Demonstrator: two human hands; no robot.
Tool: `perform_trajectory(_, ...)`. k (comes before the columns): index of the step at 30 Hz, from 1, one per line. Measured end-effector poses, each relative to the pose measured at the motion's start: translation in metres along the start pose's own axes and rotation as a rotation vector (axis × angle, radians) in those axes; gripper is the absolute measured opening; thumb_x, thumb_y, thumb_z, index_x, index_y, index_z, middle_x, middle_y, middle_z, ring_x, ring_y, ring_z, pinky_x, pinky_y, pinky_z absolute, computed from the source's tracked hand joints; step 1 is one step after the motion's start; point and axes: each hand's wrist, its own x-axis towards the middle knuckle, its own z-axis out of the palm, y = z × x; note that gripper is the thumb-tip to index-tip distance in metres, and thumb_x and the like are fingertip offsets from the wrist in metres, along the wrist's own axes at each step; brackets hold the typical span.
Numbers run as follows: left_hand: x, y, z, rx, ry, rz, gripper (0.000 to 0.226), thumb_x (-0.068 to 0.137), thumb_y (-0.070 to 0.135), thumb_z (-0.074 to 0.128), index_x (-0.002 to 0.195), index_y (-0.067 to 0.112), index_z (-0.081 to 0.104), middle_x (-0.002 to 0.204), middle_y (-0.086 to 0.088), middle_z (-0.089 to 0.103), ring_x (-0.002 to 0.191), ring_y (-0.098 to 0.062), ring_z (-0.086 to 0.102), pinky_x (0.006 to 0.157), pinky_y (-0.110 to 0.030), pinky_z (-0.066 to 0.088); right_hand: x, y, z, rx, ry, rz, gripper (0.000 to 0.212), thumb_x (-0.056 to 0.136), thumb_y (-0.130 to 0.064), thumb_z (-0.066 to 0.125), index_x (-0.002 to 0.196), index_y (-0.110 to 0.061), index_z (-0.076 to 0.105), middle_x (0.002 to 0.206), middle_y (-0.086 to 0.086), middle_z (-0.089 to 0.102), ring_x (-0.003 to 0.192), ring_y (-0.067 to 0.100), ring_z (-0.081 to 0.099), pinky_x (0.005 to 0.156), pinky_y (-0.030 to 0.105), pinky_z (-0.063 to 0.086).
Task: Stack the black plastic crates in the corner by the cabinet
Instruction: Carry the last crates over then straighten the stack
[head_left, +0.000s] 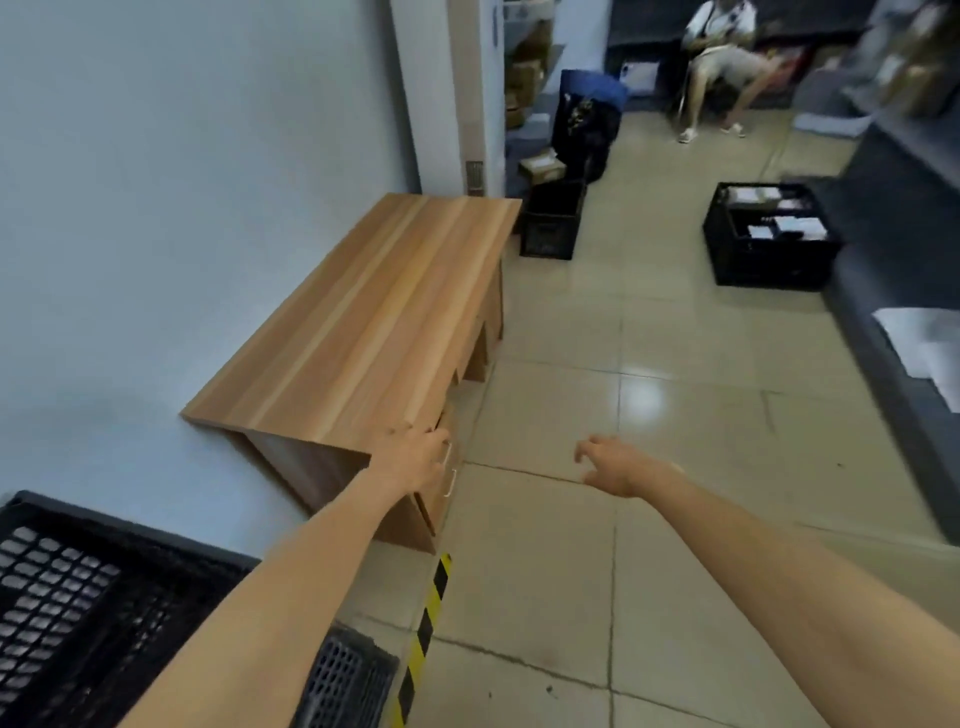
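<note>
Nearest, at lower left, a black plastic crate (78, 597) sits beside the wooden cabinet (363, 322). Left hand (410, 457) rests on the cabinet's corner, right hand (618, 465) hangs released, empty. Farther, an empty crate (550, 223) and a loaded crate (769, 239) stand on the floor (649, 519).

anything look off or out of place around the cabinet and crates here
Nothing looks spilled or broken. The black crates are scattered: one past the wooden cabinet's far end, one holding packages out on the floor, another at near left. The left hand rests on the cabinet's corner; the right hand hangs open, empty.
</note>
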Motion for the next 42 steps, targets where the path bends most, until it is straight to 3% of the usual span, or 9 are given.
perform_trajectory(9,0.085,0.261,-0.024,0.172,-0.049,0.335,0.042,0.091,0.034,0.060,0.132,0.028,0.050,0.138,-0.001,0.049,0.128,-0.028,0.045,0.101,-0.041,0.037,-0.125,0.232,0.020,0.126,-0.004,0.337,0.037,0.094,-0.030,0.049,0.130,-0.020,0.052,0.140,0.008,0.045,0.128,0.031,0.045,0.106,0.041,0.039)
perform_trajectory(16,0.144,0.423,-0.036,0.411,-0.128,0.590,0.050,0.091,0.031,0.058,0.138,0.029,0.044,0.144,-0.002,0.044,0.133,-0.027,0.040,0.106,-0.041,0.034,-0.247,0.339,0.068,0.382,0.055,0.599,0.035,0.095,-0.028,0.048,0.128,-0.019,0.054,0.136,0.007,0.052,0.125,0.029,0.049,0.102,0.038,0.041)
perform_trajectory(20,0.158,0.552,-0.038,0.391,-0.093,0.816,0.055,0.088,0.026,0.058,0.141,0.029,0.042,0.142,-0.003,0.046,0.131,-0.027,0.044,0.105,-0.040,0.036,-0.335,0.398,0.112,0.431,-0.022,0.857,0.033,0.090,-0.024,0.051,0.122,-0.015,0.058,0.127,0.010,0.058,0.115,0.031,0.056,0.096,0.039,0.048)
perform_trajectory(24,0.151,0.666,-0.023,0.384,-0.069,1.069,0.055,0.087,0.029,0.061,0.139,0.030,0.042,0.139,-0.003,0.047,0.127,-0.029,0.045,0.102,-0.042,0.038,-0.381,0.441,0.126,0.494,-0.014,0.999,0.032,0.091,-0.029,0.052,0.120,-0.017,0.058,0.128,0.009,0.055,0.116,0.032,0.056,0.095,0.039,0.046)
perform_trajectory(28,0.165,0.745,-0.023,0.474,-0.060,1.217,0.056,0.088,0.031,0.062,0.140,0.031,0.039,0.140,-0.004,0.046,0.128,-0.029,0.044,0.103,-0.043,0.037,-0.387,0.485,0.118,0.595,0.012,1.042,0.031,0.093,-0.028,0.050,0.121,-0.017,0.058,0.128,0.008,0.057,0.115,0.030,0.056,0.097,0.041,0.047)
perform_trajectory(35,0.233,0.842,-0.037,0.601,-0.092,1.188,0.056,0.089,0.030,0.061,0.140,0.031,0.039,0.139,-0.005,0.048,0.126,-0.030,0.047,0.101,-0.044,0.040,-0.399,0.560,0.102,0.754,0.264,1.101,0.022,0.095,-0.030,0.051,0.113,-0.022,0.058,0.112,0.002,0.063,0.102,0.024,0.059,0.090,0.040,0.050)
perform_trajectory(39,0.214,0.909,-0.020,0.661,-0.116,1.293,0.055,0.089,0.030,0.062,0.139,0.029,0.040,0.137,-0.006,0.048,0.124,-0.029,0.048,0.099,-0.043,0.040,-0.437,0.581,0.137,0.856,0.254,1.199,0.022,0.096,-0.029,0.050,0.115,-0.022,0.057,0.111,0.001,0.061,0.101,0.021,0.058,0.085,0.035,0.050)
perform_trajectory(42,0.180,0.959,0.001,0.639,-0.138,1.398,0.056,0.088,0.031,0.063,0.139,0.029,0.041,0.135,-0.005,0.050,0.122,-0.029,0.050,0.097,-0.042,0.042,-0.478,0.591,0.179,0.900,0.129,1.273,0.023,0.093,-0.031,0.050,0.114,-0.022,0.057,0.113,0.003,0.061,0.103,0.024,0.059,0.087,0.038,0.051)
